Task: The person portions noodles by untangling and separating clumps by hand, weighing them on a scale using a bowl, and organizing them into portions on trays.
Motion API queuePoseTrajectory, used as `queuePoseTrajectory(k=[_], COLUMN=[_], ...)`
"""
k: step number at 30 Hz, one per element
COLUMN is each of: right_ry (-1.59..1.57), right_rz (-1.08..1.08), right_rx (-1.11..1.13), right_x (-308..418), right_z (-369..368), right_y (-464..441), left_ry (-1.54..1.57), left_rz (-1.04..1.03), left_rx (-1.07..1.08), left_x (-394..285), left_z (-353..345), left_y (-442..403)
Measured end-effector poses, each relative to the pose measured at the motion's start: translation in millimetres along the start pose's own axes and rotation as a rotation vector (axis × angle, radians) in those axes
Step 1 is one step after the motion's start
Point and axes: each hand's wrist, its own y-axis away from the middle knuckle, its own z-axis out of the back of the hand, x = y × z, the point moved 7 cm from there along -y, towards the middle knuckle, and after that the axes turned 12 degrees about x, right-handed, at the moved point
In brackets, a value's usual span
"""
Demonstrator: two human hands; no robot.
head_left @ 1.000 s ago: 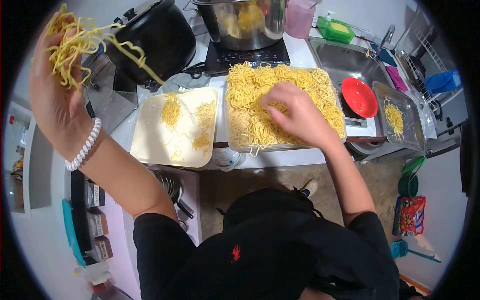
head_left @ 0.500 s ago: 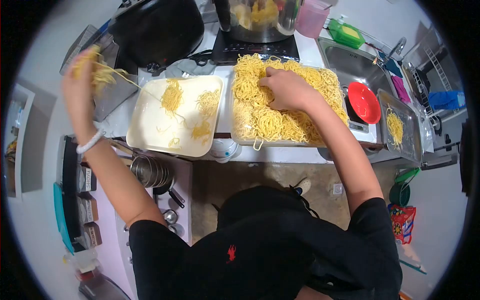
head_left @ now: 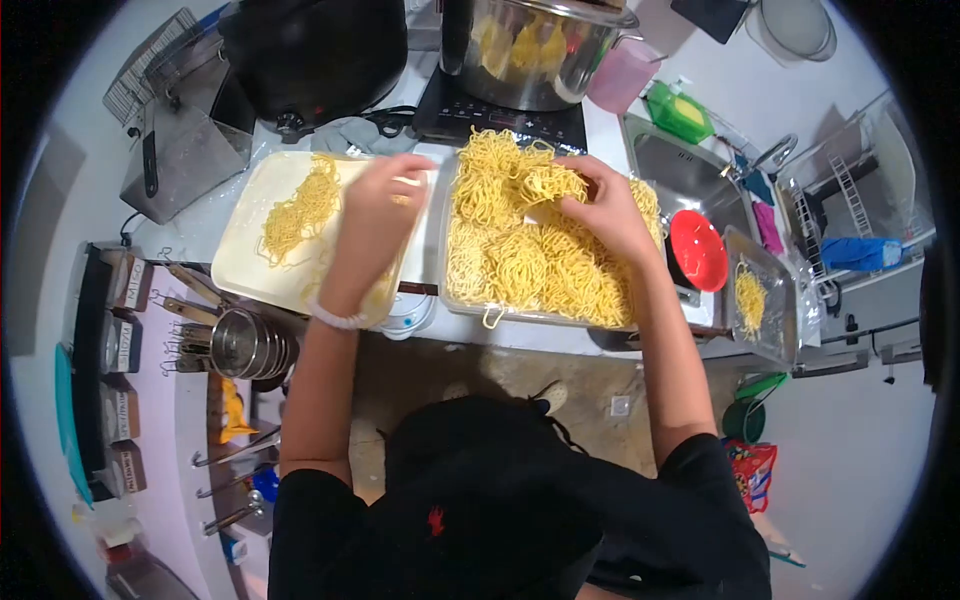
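Presently holds yellow noodle bundle (head_left: 556, 185) in right hand (head_left: 608, 212), over mostly filled clear plastic container (head_left: 445, 240); cannot tell grip of left hand (head_left: 378, 215); has loose yellow strands (head_left: 300, 215) left on cream tray (head_left: 243, 232).

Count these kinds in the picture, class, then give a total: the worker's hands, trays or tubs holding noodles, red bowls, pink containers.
Hands: 2 (left hand, right hand)
Noodle trays or tubs: 3 (cream tray, clear tub, metal tray)
Red bowl: 1
Pink container: 1
Total: 7

White counter (head_left: 607, 135) w/ rect. cream plastic tray (head_left: 250, 205), clear rect. plastic container (head_left: 446, 225), flat blk induction hob (head_left: 440, 118), crumpled grey cloth (head_left: 352, 134), big blk cooker (head_left: 310, 55)
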Motion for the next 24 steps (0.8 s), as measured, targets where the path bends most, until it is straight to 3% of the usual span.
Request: queuePoseTrajectory(k=[3,10,12,13,17,23,24], right_ry=[-0.328,-0.374,-0.405,-0.419,-0.463,-1.192,-1.176], right_rz=[-0.078,0.008,0.001,-0.011,-0.155,-0.052,-0.063], right_rx=[0.01,0.069,0.092,0.103,0.166,0.321,0.281], right_x=[-9,11,17,13,-1,-3,0], right_z=[5,12,11,11,5,-16,-15], right_y=[6,16,17,16,15,8,8], left_ry=[0.155,0.137,0.081,0.147,0.136,0.226,0.236], left_rz=[-0.098,-0.395,-0.399,-0.282,-0.232,-0.071,-0.085], left_rx=[0.085,0.273,0.339,0.367,0.329,0.375,0.363], left_x=[-45,-83,-84,-87,-78,-61,-64], left_z=[-39,-63,-65,-62,-61,-70,-70], left_y=[-12,-49,-55,-58,-73,-88,-90])
